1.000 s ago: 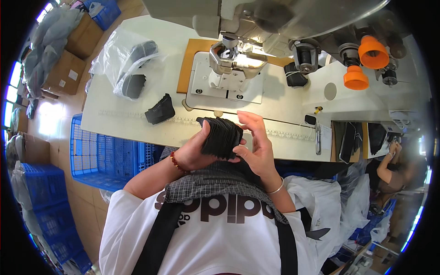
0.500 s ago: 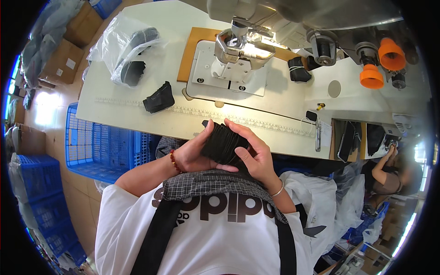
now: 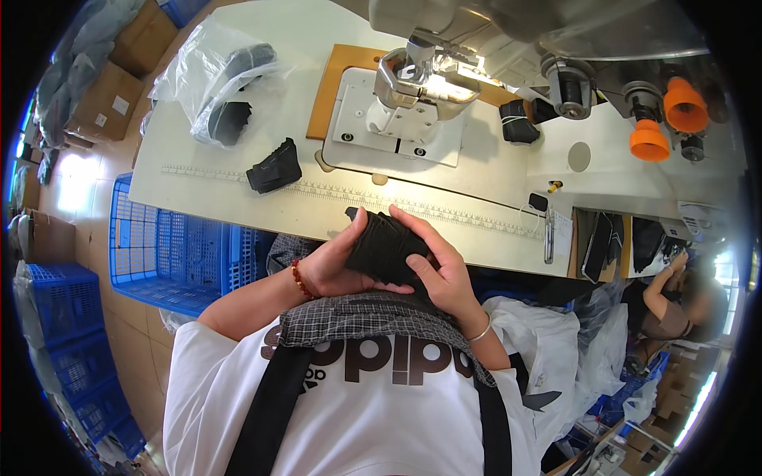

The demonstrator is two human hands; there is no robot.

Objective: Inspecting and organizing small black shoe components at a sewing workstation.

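Between my two hands, just off the table's near edge, is a thick stack of black fabric pieces [image 3: 386, 250]. My left hand [image 3: 337, 258] presses its left side, the thumb along the edge and fingers underneath. On the right side my right hand [image 3: 446, 270] grips it, thumb on the near face and fingers over the far edge. A smaller bundle of black pieces [image 3: 275, 166] lies on the table to the left. Farther back, a clear plastic bag [image 3: 205, 79] holds dark fabric bundles [image 3: 230, 121].
A sewing machine [image 3: 413, 103] stands at the table's far middle, beside orange thread cones [image 3: 685, 105]. A tied black bundle [image 3: 519, 121] sits right of it. A printed ruler strip [image 3: 333, 193] runs along the table. Blue crates [image 3: 167, 254] stand left; another person [image 3: 675, 305] works at far right.
The black stack has shifted slightly in my hands, its layers now lying closer together. My hands stay in nearly the same place.
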